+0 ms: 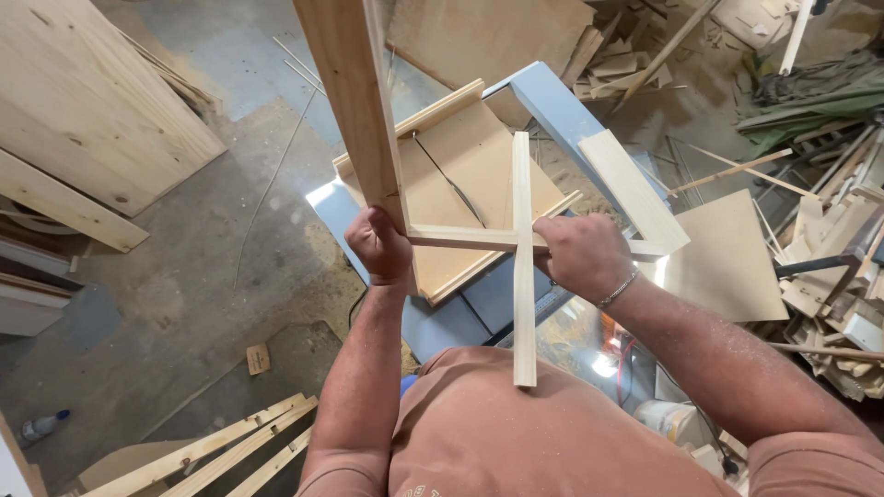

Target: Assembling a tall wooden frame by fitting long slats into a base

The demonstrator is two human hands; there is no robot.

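A pale wooden frame (516,241) of joined slats is hanging in the air above the saw table: one broad board is rising steeply at the left, a thin horizontal rail is running rightward from it, and a narrow upright slat (crossing that rail) is pointing near.

Blue saw table (552,106) carries wooden sled (460,175); concrete floor (193,267) littered with offcuts (829,276), planks (230,451)

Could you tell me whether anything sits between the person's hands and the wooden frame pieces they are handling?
Nothing visible does. The left hand grips the wide upright board at its lower end, and the right hand closes directly on the horizontal strip beside the thin crossing slat.
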